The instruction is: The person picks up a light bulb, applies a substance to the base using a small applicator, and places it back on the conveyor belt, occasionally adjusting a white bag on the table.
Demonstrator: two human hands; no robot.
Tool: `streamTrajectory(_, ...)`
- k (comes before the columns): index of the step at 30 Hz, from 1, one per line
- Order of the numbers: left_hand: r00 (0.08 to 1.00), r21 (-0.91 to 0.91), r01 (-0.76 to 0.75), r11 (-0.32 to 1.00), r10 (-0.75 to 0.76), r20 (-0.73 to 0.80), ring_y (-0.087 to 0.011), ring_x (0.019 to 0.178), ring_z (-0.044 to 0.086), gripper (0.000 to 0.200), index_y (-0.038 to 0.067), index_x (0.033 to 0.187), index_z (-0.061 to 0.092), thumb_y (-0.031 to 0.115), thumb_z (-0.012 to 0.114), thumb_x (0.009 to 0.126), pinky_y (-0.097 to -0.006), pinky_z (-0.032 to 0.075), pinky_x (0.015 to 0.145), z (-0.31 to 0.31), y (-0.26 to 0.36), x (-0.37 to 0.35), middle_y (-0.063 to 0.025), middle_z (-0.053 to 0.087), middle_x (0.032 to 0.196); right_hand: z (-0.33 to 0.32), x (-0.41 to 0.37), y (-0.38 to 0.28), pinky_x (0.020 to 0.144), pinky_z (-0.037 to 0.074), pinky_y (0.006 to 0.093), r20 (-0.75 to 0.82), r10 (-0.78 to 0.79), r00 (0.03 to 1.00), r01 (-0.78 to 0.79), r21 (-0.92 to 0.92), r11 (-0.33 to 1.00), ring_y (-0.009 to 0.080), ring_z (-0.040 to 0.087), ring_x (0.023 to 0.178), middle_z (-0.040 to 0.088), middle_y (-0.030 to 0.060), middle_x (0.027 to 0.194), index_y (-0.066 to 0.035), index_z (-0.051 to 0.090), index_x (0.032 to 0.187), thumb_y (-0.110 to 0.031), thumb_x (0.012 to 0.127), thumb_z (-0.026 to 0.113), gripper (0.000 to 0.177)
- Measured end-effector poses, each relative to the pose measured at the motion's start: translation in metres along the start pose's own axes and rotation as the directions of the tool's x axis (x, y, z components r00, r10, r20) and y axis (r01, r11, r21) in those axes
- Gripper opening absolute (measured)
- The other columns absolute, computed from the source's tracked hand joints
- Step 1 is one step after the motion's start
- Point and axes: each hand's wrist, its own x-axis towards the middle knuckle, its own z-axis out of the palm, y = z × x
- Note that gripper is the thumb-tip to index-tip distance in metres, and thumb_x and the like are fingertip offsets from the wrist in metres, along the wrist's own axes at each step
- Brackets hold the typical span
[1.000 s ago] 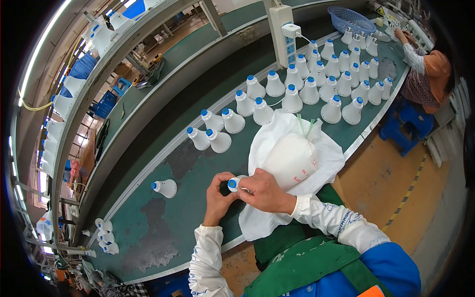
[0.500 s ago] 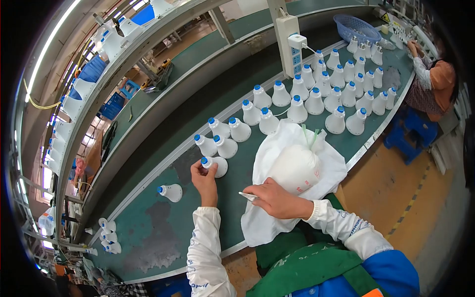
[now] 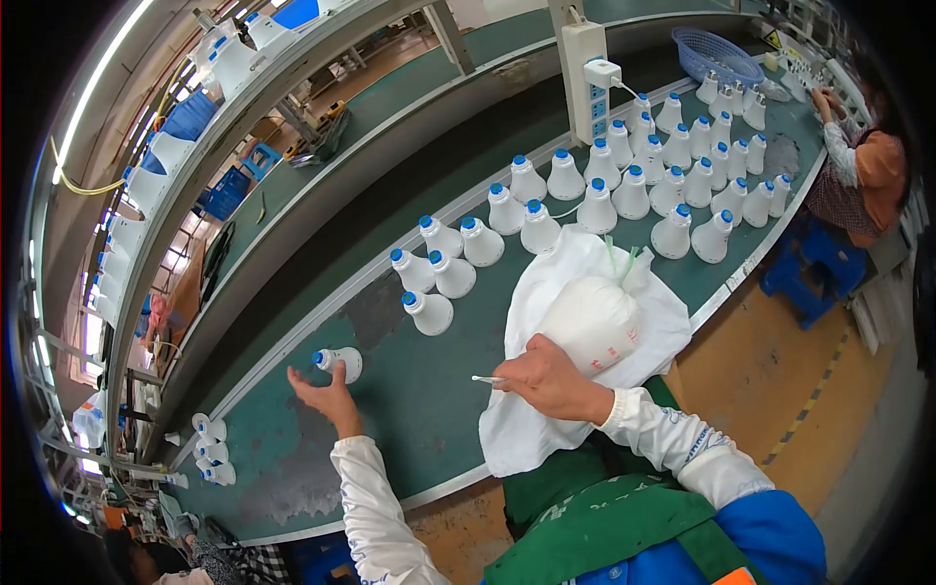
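My left hand (image 3: 327,395) is beside a white bulb housing (image 3: 343,364) with a blue cap, which lies tilted on the green bench. Its thumb overlaps the housing's near side and the fingers are spread, so whether it touches cannot be told. In my right hand (image 3: 556,380), pinched between the fingers, is a small thin white piece (image 3: 485,379) whose kind I cannot make out. That hand is over a white cloth (image 3: 517,429), beside a full white plastic bag (image 3: 590,322) tied at the top. Another capped housing (image 3: 429,313) stands farther along the bench.
Several capped housings (image 3: 631,194) stand in loose rows toward the far right. A power strip (image 3: 585,83) is fixed to a post behind them. At the far end are a blue basket (image 3: 717,57) and a seated person (image 3: 868,180). More white housings (image 3: 214,453) lie at left.
My left hand has let go of one capped housing, left on the bench, and moved left and nearer to me, to the separate housing. My right hand still holds the white piece.
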Motion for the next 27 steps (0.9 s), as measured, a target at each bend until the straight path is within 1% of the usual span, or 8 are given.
streamTrajectory(1,0.988,-0.128,0.090,0.988,-0.073,0.133,-0.0266,0.119,0.044,0.067,0.004,0.131,0.044,0.008,0.076,0.072,-0.0402,0.032,0.102,0.002,-0.015,0.006,-0.0122,0.045,0.132,-0.002,0.000,-0.001,0.074,0.033,0.0320,0.048,0.034,0.998,-0.032,-0.035,0.999,0.0178,0.049,0.060,0.060,0.0006,0.065,-0.010,0.064,0.083,-0.020,0.091,0.056,0.015)
streamTrajectory(4,0.909,-0.202,0.250,0.947,-0.158,0.385,-0.0227,0.114,0.050,0.057,0.003,0.127,0.049,0.008,0.073,0.076,-0.0364,0.037,0.099,0.006,-0.026,0.016,-0.0105,0.053,0.123,-0.003,0.001,-0.003,0.074,0.032,0.0317,0.032,0.029,0.999,-0.027,-0.065,0.998,0.0172,0.048,0.059,0.058,-0.0004,0.063,-0.010,0.063,0.082,-0.020,0.091,0.056,0.015)
streamTrajectory(8,0.897,-0.296,0.317,0.901,-0.183,0.402,-0.0182,0.101,0.057,0.045,0.002,0.120,0.054,0.006,0.070,0.079,-0.0320,0.043,0.092,0.008,-0.030,0.017,-0.0072,0.060,0.110,0.001,0.002,-0.004,0.074,0.032,0.0314,0.034,0.054,0.998,-0.051,-0.084,0.995,0.0169,0.049,0.059,0.061,-0.0005,0.066,-0.010,0.064,0.084,-0.020,0.090,0.057,0.014)
streamTrajectory(11,0.932,-0.265,0.170,0.949,-0.068,0.355,-0.0155,0.097,0.058,0.039,0.002,0.115,0.057,0.004,0.070,0.078,-0.0296,0.045,0.088,0.002,-0.012,0.000,-0.0053,0.061,0.106,0.005,0.003,-0.003,0.073,0.032,0.0312,-0.047,-0.004,0.999,0.000,-0.074,0.997,0.0163,0.050,0.060,0.065,-0.0006,0.071,-0.010,0.065,0.085,-0.020,0.089,0.059,0.012)
streamTrajectory(15,0.811,-0.347,0.137,0.928,0.096,0.578,-0.0132,0.094,0.058,0.034,0.002,0.108,0.061,0.002,0.070,0.076,-0.0276,0.046,0.086,-0.010,0.063,-0.056,-0.0039,0.062,0.103,0.003,0.003,-0.003,0.071,0.031,0.0311,-0.039,-0.022,0.999,0.021,-0.045,0.999,0.0152,0.052,0.061,0.066,0.0003,0.074,-0.010,0.066,0.086,-0.018,0.087,0.062,0.009)
streamTrajectory(20,0.666,-0.296,0.283,0.912,0.035,0.745,-0.0134,0.092,0.059,0.038,0.000,0.108,0.061,0.000,0.072,0.071,-0.0271,0.047,0.083,0.000,0.105,-0.120,-0.0049,0.063,0.100,0.002,0.002,-0.006,0.070,0.031,0.0312,-0.097,-0.047,0.994,0.043,-0.038,0.998,0.0151,0.052,0.061,0.065,0.0008,0.071,-0.010,0.065,0.083,-0.017,0.086,0.063,0.008)
streamTrajectory(24,0.648,-0.271,0.305,0.913,0.010,0.761,-0.0137,0.093,0.059,0.039,0.000,0.108,0.060,-0.001,0.072,0.071,-0.0269,0.047,0.084,0.009,0.114,-0.143,-0.0051,0.063,0.102,0.005,0.001,-0.009,0.069,0.032,0.0315,-0.118,-0.035,0.992,0.029,-0.053,0.998,0.0168,0.051,0.059,0.062,0.0015,0.067,-0.009,0.064,0.081,-0.017,0.085,0.063,0.009)
streamTrajectory(27,0.704,-0.313,0.262,0.913,0.041,0.709,-0.0140,0.094,0.059,0.039,0.001,0.109,0.058,-0.001,0.071,0.072,-0.0273,0.047,0.084,0.017,0.109,-0.153,-0.0056,0.062,0.104,0.009,0.001,-0.009,0.068,0.032,0.0315,-0.149,-0.059,0.987,0.052,-0.054,0.997,0.0176,0.051,0.058,0.061,0.0020,0.065,-0.009,0.064,0.080,-0.016,0.085,0.063,0.009)
